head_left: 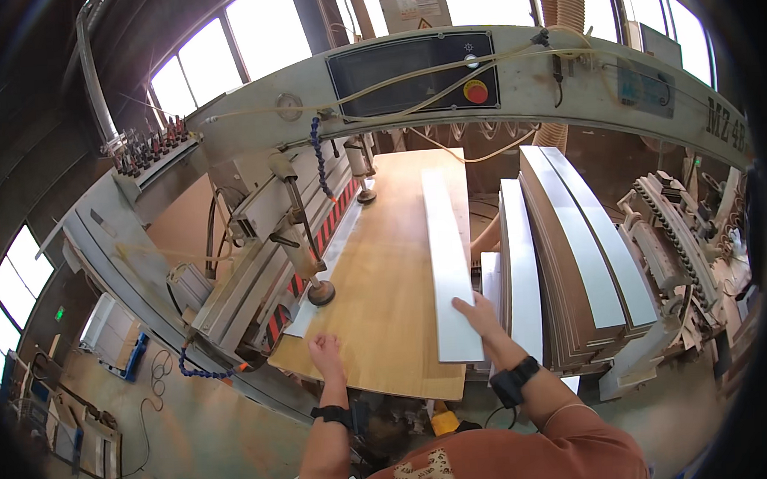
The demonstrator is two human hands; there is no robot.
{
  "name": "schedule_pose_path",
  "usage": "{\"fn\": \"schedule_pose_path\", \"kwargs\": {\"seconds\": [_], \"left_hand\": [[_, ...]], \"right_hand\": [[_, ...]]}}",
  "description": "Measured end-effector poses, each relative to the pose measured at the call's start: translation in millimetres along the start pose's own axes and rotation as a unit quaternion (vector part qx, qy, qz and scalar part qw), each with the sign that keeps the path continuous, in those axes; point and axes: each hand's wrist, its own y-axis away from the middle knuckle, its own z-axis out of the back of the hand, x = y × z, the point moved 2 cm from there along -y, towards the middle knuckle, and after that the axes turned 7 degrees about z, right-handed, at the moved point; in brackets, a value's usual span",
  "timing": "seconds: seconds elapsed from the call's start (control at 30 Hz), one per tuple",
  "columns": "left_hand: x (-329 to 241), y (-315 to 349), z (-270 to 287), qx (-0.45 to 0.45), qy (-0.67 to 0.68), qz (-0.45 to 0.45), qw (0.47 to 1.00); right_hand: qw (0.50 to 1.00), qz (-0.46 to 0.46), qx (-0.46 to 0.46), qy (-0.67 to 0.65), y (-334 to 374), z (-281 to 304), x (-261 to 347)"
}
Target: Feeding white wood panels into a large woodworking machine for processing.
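Note:
A long white panel [449, 262] lies lengthwise along the right side of a wooden board [377, 283] on the machine. My right hand [479, 314] grips the panel's right edge near its front end, thumb on top and fingers hidden at the side. My left hand [325, 358] is over the board's front left part, with its fingers curled in and nothing visible in them. Beyond it, two round-footed press clamps [321, 292] stand over the board's left side, beside a red-and-black striped strip [278, 323].
Tall stacks of white-topped panels [572, 240] stand to the right of the board. Overhead runs the machine's beam [266, 103] with a dark control panel and a red stop button [475, 92]. Hoses hang from it. On the floor at left lies a cable [144, 430].

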Motion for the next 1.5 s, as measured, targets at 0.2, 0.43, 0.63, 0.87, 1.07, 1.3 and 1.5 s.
{"fn": "schedule_pose_path", "kwargs": {"seconds": [0.2, 0.43, 0.63, 0.87, 1.07, 1.3, 1.5], "left_hand": [[-2.6, 8.0, -9.0, -0.052, -0.075, -0.05, 0.995], [2.3, 6.2, 1.1, -0.088, -0.075, -0.072, 0.991], [-7.9, -35.6, 8.2, -0.131, 0.12, 0.147, 0.973], [-13.5, -32.3, -10.2, -0.118, 0.065, 0.089, 0.987], [-24.7, -12.8, -31.7, -0.117, 0.122, 0.064, 0.984], [0.1, -32.9, 21.2, -0.13, 0.141, 0.071, 0.979], [-20.8, 86.4, 177.4, -0.074, -0.064, 0.02, 0.995]], "right_hand": [[0.996, 0.073, 0.05, -0.026, -46.1, -51.8, -62.0], [0.996, 0.039, 0.071, 0.03, -30.0, -76.8, -99.1], [0.981, 0.04, 0.086, -0.169, -18.5, -76.5, -73.6], [0.974, 0.111, 0.078, -0.182, -24.9, -81.0, -89.0], [0.975, 0.109, 0.085, -0.175, -23.2, -77.3, -84.9], [0.982, -0.013, 0.07, -0.176, -25.5, -79.4, -78.5], [0.99, 0.024, 0.083, -0.11, -36.7, -71.2, -77.7]]}}
